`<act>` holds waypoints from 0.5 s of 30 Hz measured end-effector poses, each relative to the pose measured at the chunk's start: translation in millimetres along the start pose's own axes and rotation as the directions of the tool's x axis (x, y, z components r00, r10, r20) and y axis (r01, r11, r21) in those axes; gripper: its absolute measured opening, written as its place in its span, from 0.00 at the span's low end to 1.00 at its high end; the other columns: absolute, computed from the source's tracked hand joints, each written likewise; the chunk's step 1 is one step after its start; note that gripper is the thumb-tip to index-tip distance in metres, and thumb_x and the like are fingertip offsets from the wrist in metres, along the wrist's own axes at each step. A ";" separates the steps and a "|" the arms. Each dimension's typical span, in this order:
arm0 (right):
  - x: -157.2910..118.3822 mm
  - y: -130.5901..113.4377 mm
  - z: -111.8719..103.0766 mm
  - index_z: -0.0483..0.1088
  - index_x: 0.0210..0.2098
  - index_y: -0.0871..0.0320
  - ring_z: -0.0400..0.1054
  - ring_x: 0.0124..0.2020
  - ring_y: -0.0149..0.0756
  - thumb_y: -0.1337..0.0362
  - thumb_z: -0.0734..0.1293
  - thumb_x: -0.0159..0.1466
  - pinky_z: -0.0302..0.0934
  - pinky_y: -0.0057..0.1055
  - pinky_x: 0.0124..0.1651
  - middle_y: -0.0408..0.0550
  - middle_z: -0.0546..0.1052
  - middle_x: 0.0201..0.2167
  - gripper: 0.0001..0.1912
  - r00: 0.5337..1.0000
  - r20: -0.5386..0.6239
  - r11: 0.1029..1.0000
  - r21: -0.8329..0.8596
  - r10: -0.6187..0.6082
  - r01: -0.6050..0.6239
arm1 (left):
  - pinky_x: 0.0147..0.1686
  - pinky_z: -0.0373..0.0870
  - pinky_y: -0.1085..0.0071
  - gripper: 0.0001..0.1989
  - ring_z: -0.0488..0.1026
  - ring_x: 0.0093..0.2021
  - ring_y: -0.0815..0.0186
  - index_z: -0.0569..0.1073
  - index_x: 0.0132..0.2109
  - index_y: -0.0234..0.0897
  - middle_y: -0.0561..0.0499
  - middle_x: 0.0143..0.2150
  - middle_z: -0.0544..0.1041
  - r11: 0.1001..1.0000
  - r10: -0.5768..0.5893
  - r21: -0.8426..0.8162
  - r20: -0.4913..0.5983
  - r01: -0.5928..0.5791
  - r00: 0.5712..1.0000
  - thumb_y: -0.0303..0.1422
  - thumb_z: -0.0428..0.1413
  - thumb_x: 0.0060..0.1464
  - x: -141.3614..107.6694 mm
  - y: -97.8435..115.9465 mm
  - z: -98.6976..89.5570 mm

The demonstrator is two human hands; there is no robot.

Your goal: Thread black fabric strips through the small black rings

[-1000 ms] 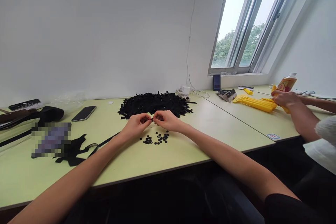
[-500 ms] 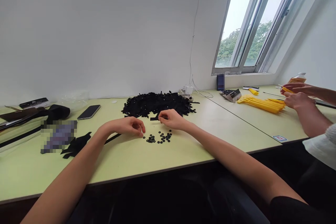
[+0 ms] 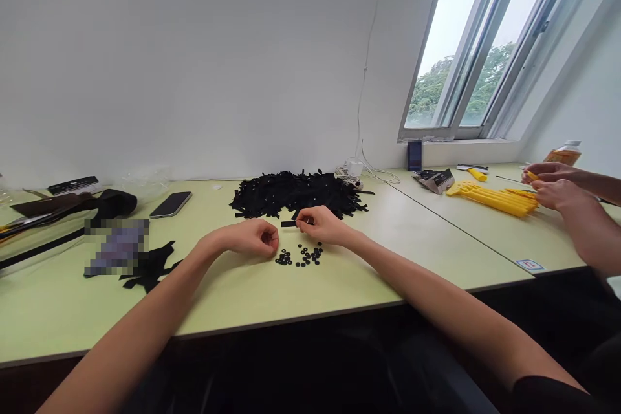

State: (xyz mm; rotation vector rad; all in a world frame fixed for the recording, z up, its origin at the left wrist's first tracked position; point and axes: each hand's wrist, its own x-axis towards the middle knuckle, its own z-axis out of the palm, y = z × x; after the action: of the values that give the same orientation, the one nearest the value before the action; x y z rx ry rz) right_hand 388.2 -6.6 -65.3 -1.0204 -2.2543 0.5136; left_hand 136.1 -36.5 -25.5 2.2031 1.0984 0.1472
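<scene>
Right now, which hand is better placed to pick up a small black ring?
Probably the left hand: its curled fingers sit beside the black rings, while the right hand holds a black strip.

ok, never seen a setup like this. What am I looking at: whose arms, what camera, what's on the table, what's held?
No robot here: these are a person's bare arms, seen by one camera worn on their head, looking forward and down. The right hand pinches a short black strip at its fingertips. The left hand is curled beside some small black rings; whether it holds anything is hidden. On the pale green table, behind the hands, lies a heap of black pieces; further left, a phone. The hands at far right belong to someone else, near yellow items.
</scene>
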 end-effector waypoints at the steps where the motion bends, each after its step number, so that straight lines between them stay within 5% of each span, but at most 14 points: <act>1: -0.4 -1.0 0.6 0.75 0.31 0.60 0.61 0.26 0.28 0.66 0.65 0.65 0.49 0.28 0.30 0.44 0.75 0.26 0.09 1.000 0.008 1.000 0.003 -0.006 0.006 | 0.31 0.63 0.72 0.04 0.70 0.32 0.65 0.76 0.34 0.39 0.52 0.32 0.78 0.999 0.036 -0.030 -0.044 -0.037 0.998 0.34 0.60 0.52 2.4 1.5 3.4; 7: -3.8 -9.4 3.9 0.77 0.33 0.60 0.61 0.24 0.27 0.67 0.64 0.66 0.51 0.27 0.29 0.44 0.76 0.25 0.10 0.998 0.067 0.997 0.075 0.019 -0.024 | 0.39 0.69 0.70 0.12 0.76 0.39 0.63 0.79 0.42 0.38 0.49 0.39 0.81 0.963 0.159 -0.129 -0.430 -0.235 0.889 0.42 0.61 0.58 24.9 -1.8 23.7; 11: -4.7 -8.5 4.1 0.77 0.33 0.61 0.63 0.24 0.28 0.64 0.64 0.67 0.53 0.27 0.28 0.46 0.79 0.28 0.11 0.994 0.107 0.990 0.136 0.032 -0.046 | 0.40 0.70 0.69 0.14 0.78 0.39 0.62 0.79 0.42 0.36 0.48 0.40 0.82 0.958 0.130 -0.162 -0.492 -0.237 0.861 0.43 0.62 0.57 35.5 -11.6 33.1; 15: -4.7 -6.3 1.4 0.77 0.33 0.61 0.62 0.23 0.28 0.64 0.63 0.67 0.52 0.27 0.27 0.46 0.78 0.27 0.12 0.990 0.136 0.994 0.104 0.030 -0.045 | 0.36 0.67 0.69 0.18 0.76 0.36 0.62 0.81 0.46 0.36 0.48 0.37 0.83 0.963 0.099 -0.175 -0.472 -0.203 0.876 0.46 0.61 0.58 37.5 -13.7 36.1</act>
State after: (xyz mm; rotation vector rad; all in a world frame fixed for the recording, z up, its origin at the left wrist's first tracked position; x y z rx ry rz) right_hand 386.3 -14.2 -64.5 -1.0022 -2.3004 0.7304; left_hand 164.4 -21.2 -68.7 2.1002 1.0841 0.8605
